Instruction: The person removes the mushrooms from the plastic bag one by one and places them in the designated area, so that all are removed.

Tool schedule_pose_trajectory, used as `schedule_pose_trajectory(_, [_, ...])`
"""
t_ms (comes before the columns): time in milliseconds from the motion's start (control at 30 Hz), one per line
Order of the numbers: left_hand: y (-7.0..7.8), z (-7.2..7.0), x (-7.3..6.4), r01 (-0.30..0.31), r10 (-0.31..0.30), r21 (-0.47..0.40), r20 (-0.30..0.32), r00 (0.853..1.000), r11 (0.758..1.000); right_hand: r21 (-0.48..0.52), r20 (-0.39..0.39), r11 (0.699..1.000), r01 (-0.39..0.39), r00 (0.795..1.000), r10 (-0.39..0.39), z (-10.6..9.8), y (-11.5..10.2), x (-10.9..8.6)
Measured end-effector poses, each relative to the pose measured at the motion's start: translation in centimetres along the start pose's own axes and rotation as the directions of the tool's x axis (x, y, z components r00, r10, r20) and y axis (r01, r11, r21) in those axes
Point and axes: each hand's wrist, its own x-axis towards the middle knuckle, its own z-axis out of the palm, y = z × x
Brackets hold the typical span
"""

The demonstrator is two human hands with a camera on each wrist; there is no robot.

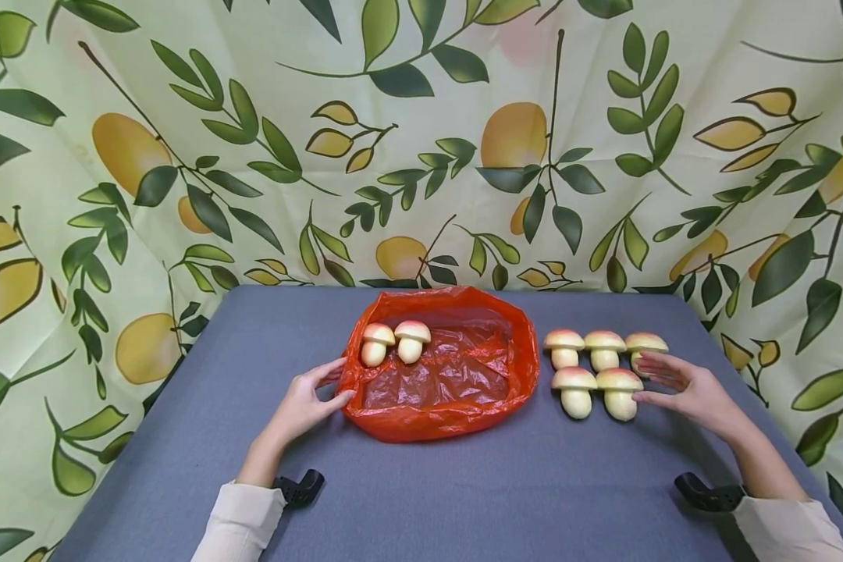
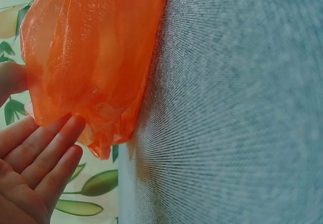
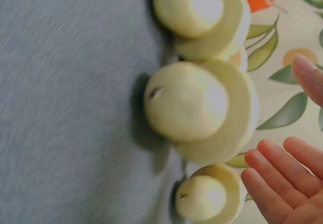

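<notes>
A red plastic bag (image 1: 435,421) stands wide-mouthed on the table, its rim rolled outward. Inside, at its left end, are two toy mushrooms (image 1: 412,343) with pink-tinged caps. My left hand (image 1: 311,398) touches the bag's left side with extended fingers; the left wrist view shows the fingertips against the orange-red plastic (image 2: 96,57). Several more mushrooms (image 1: 575,390) lie right of the bag, three in a back row and two in front. My right hand (image 1: 690,390) hovers at their right end, fingers spread and holding nothing. In the right wrist view, it is beside the pale mushrooms (image 3: 186,100).
A grey-blue cloth covers the table (image 1: 478,499). Behind it hangs a leaf-and-fruit patterned curtain (image 1: 435,117), which also surrounds the left and right sides. Each wrist wears a black camera mount (image 1: 300,488).
</notes>
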Motion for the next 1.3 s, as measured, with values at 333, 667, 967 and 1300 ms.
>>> schedule_pose_trajectory(333, [0.0, 0.0, 0.0, 0.011, -0.010, -0.008, 0.009, 1.000, 1.000, 0.090, -0.034, 0.992, 0.093, 0.995, -0.090, 0.7, -2.0, 0.5])
schedule_pose_trajectory(667, [0.1, 0.0, 0.0, 0.003, -0.003, -0.001, -0.003, 1.000, 1.000, 0.172, -0.027, 0.963, 0.207, 0.978, -0.206, 2.5, -4.3, 1.5])
schedule_pose_trajectory(967, [0.0, 0.0, 0.0, 0.016, -0.016, 0.002, 0.009, 1.000, 1.000, 0.251, -0.024, 0.937, 0.244, 0.969, -0.246, 4.6, -6.6, 2.1])
schedule_pose_trajectory(1300, [0.0, 0.0, -0.1, 0.014, -0.014, 0.007, 0.007, 1.000, 1.000, 0.366, 0.029, 0.896, 0.250, 0.960, -0.280, 7.3, -8.5, 3.3])
